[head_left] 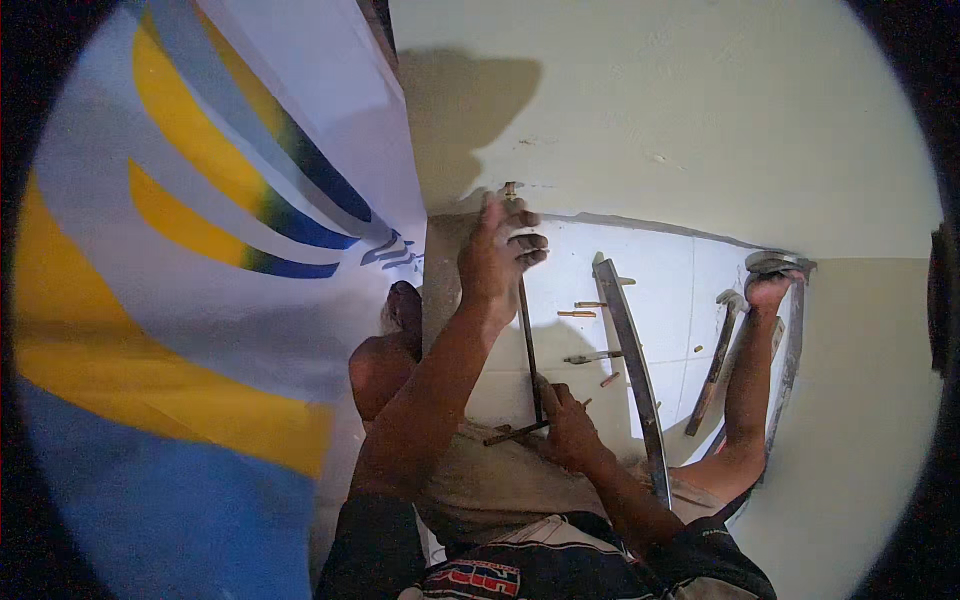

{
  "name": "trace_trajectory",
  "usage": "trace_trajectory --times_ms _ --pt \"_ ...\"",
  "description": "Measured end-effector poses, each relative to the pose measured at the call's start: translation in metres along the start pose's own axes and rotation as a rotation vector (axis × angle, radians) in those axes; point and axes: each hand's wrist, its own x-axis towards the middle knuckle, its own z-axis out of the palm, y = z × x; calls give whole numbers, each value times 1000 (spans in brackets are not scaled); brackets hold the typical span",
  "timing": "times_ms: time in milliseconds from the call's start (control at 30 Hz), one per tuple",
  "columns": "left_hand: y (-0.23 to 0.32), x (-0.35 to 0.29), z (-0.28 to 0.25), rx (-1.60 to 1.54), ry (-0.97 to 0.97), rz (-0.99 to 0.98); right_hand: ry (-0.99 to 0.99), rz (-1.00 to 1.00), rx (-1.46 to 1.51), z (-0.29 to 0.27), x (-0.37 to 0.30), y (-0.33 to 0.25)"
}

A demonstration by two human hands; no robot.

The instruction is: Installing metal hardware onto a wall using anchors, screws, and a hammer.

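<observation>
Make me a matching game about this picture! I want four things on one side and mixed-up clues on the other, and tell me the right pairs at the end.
Things
1. Left hand
2. Right hand
3. Hammer
4. Striped banner

Clues
A. Lies on the white tiles, to the right of the long metal bar
B. Grips a T-handled rod at its handle end
C. Yellow, blue and whitish, on the left side of the picture
D. Raised, with its fingers apart

Right pairs: 1-D, 2-B, 3-A, 4-C
</observation>
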Motion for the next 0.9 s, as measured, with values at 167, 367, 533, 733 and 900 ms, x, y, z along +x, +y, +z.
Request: trace_trajectory --times_ms 167,367,533,733,900 --pt "-4 7 -10 123 -3 81 -9 -4 15 -3 3 -4" --pt "1 -1 5 309 171 168 -42 18 53 -8 4 -4" --pt "1 9 -13 161 43 23 -80 34 30 -16 5 -14" --pt "1 2 0 205 144 80 -99 74 34 -13 8 -9" --pt "2 4 0 296 136 121 -79 51 1 -11 7 -8"
